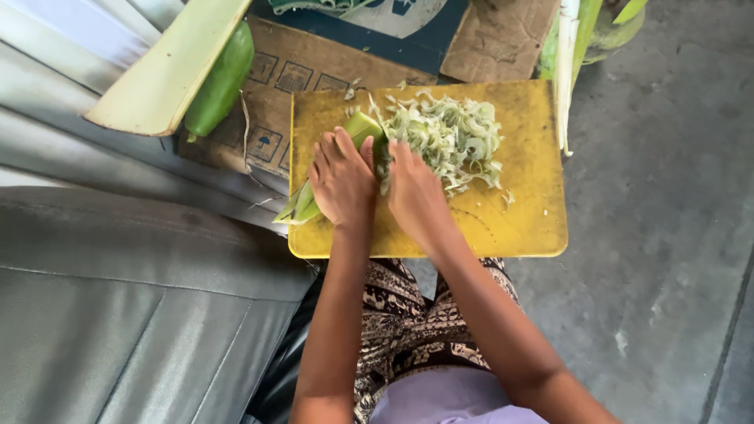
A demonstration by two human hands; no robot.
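We see a flattened brown cardboard box (290,86) lying under the far edge of the yellow cutting board (534,228), with small dark square symbols printed on its left part. Above it lies a dark blue carton panel (424,47) bearing a pale patch.
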